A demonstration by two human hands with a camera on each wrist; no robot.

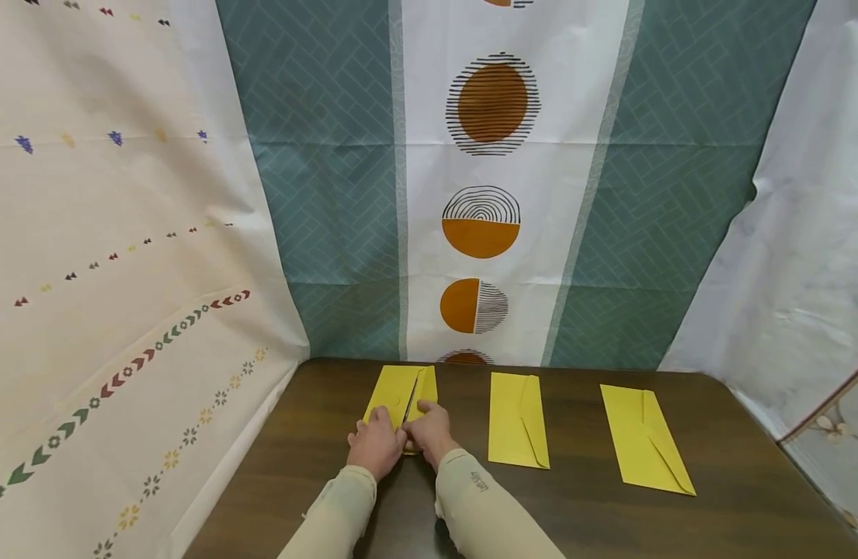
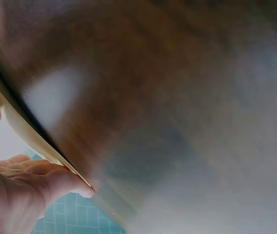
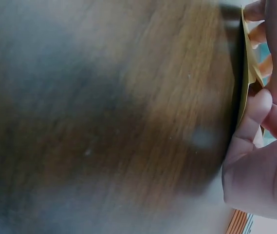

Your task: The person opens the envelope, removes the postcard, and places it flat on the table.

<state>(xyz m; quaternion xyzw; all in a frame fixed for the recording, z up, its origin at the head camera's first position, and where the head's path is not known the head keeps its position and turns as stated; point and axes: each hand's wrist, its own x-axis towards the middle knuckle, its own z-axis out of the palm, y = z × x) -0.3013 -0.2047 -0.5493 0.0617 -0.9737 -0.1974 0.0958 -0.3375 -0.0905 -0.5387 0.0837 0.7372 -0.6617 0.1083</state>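
Observation:
A yellow envelope (image 1: 394, 388) lies at the left of the dark wooden table, with a dark slit showing along its flap. My left hand (image 1: 376, 444) holds the envelope's near left part, several fingertips resting on it. Close beside it, my right hand (image 1: 429, 429) pinches the flap near the same end, thumb (image 3: 259, 105) at the edge. The right wrist view shows the paper (image 3: 249, 73) raised and bent between both hands. In the left wrist view, a digit of the left hand (image 2: 16, 200) lies along the envelope's thin edge (image 2: 36, 139).
Two more yellow envelopes lie to the right, one near the middle (image 1: 515, 423) and one farther right (image 1: 641, 442). The table (image 1: 289, 466) meets a patterned curtain (image 1: 331, 233) at the back. Pale cloth (image 1: 121, 272) hangs at the left.

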